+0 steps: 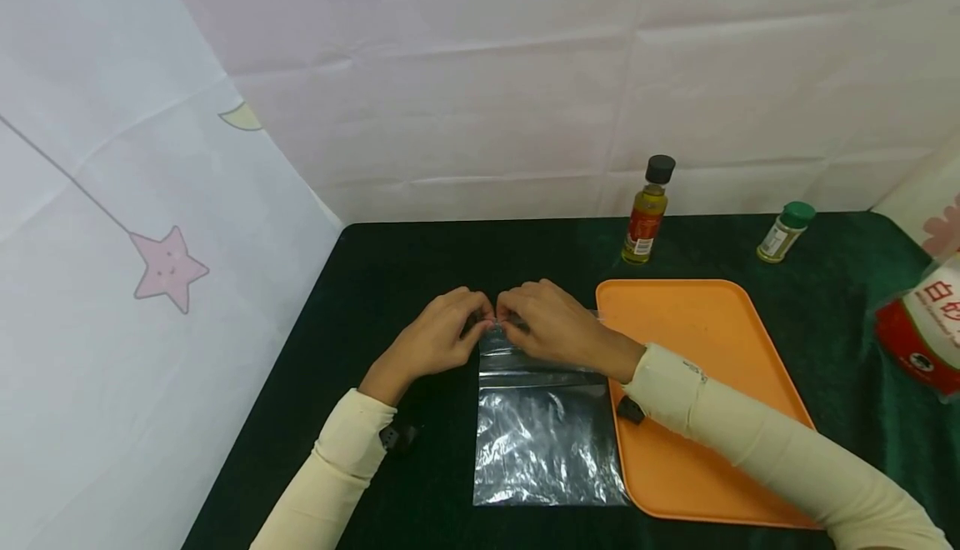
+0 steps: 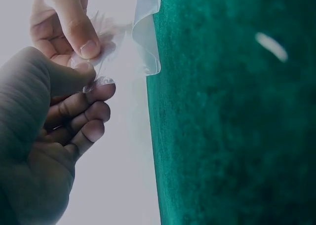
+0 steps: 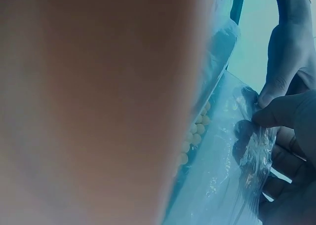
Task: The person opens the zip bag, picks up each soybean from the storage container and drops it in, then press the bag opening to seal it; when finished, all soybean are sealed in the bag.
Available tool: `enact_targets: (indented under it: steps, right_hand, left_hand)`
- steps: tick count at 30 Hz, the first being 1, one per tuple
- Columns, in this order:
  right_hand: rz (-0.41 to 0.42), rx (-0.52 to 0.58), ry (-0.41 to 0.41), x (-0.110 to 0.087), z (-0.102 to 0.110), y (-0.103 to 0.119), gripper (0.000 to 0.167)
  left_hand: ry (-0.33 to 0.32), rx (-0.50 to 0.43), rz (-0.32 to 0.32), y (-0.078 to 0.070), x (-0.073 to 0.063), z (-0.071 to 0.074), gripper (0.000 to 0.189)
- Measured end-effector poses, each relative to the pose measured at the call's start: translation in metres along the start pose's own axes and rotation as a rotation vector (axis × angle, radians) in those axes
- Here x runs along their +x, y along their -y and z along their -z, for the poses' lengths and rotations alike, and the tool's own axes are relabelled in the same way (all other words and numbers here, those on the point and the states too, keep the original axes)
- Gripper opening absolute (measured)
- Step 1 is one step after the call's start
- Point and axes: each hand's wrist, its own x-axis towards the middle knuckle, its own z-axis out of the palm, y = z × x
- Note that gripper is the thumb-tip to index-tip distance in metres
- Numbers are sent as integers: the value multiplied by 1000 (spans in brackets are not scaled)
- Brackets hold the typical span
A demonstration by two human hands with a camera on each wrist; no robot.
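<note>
A clear plastic bag [image 1: 549, 442] lies flat on the dark green tablecloth, with a band running across it below its upper edge. My left hand [image 1: 435, 337] pinches the film at the bag's upper left corner between thumb and forefinger. Close beside it, my right hand [image 1: 555, 325] pinches the same edge, covering part of the bag's top. In the left wrist view, the thumb tips nearly meet over the crumpled film [image 2: 101, 79]. The right wrist view shows the film [image 3: 212, 170] stretching away from the fingers, with a blurred shape hiding the left half.
An orange tray [image 1: 690, 317] lies right of the bag, under my right forearm. Behind it stand a bottle of yellow oil [image 1: 645, 217] with a black cap and a small green-lidded jar [image 1: 783, 233]. A red and white packet [image 1: 926, 329] sits at the far right.
</note>
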Motion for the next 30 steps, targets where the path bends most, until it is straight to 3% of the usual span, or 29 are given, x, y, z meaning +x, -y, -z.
enact_targets:
  steps: [7, 14, 30]
  right_hand:
    - [-69, 38, 30, -7, 7, -3, 4]
    - [-139, 25, 29, -22, 18, -10, 3]
    - [-252, -9, 30, -63, 39, -30, 3]
  left_hand:
    - [-44, 23, -56, -3, 2, -2, 4]
    - [-62, 42, -53, -4, 1, -1, 9]
    - [-38, 40, -67, -3, 0, 0, 8]
